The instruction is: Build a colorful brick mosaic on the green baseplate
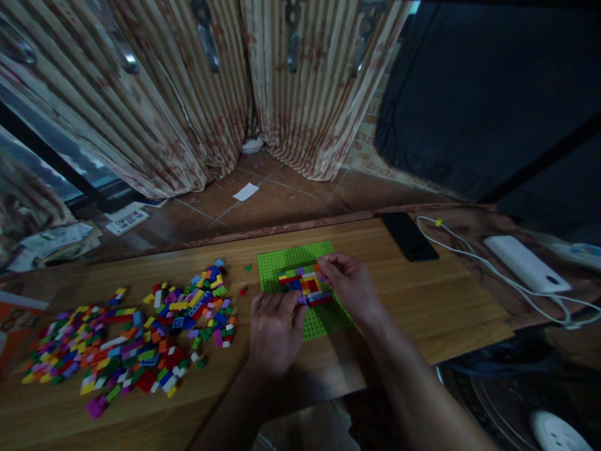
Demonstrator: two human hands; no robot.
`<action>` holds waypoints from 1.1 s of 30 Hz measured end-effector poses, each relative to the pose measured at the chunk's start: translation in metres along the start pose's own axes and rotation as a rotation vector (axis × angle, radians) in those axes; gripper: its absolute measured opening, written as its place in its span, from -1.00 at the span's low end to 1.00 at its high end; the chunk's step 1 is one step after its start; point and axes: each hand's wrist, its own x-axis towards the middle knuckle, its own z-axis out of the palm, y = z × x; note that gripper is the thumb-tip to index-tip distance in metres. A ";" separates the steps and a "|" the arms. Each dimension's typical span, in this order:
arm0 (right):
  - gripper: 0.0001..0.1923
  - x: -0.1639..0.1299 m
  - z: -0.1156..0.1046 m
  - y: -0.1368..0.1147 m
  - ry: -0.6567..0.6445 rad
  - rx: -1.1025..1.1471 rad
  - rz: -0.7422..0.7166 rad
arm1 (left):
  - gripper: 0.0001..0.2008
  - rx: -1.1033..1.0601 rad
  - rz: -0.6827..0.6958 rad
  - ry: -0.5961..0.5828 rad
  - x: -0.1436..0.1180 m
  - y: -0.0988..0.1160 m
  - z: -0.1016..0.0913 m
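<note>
On the wooden worktop [422, 300] a green baseplate [291, 260] lies flat, long axis running away from the person, carrying a multicoloured brick build [307, 285]. Left hand [275, 329] fingers rest loosely curled at its near edge; right hand [350, 285] fingers pinch the build's far corner. Loose bricks [136, 338] lie scattered left.

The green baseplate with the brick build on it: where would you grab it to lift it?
Probably the green baseplate by its bare far-left edge, coming from the left. It lies flat on the wooden table, thin, and the brick build, left hand and right hand crowd the near side.
</note>
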 end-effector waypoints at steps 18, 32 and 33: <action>-0.74 0.001 -0.006 0.011 -0.039 -0.247 -0.074 | -0.91 -0.022 -0.021 -0.067 0.001 -0.001 -0.001; -0.78 0.001 -0.005 0.012 -0.053 -0.294 -0.098 | -0.89 -0.084 -0.112 -0.099 0.002 0.006 0.000; -0.78 0.001 -0.004 0.012 -0.054 -0.297 -0.095 | -0.88 -0.089 -0.117 -0.106 0.003 0.006 0.000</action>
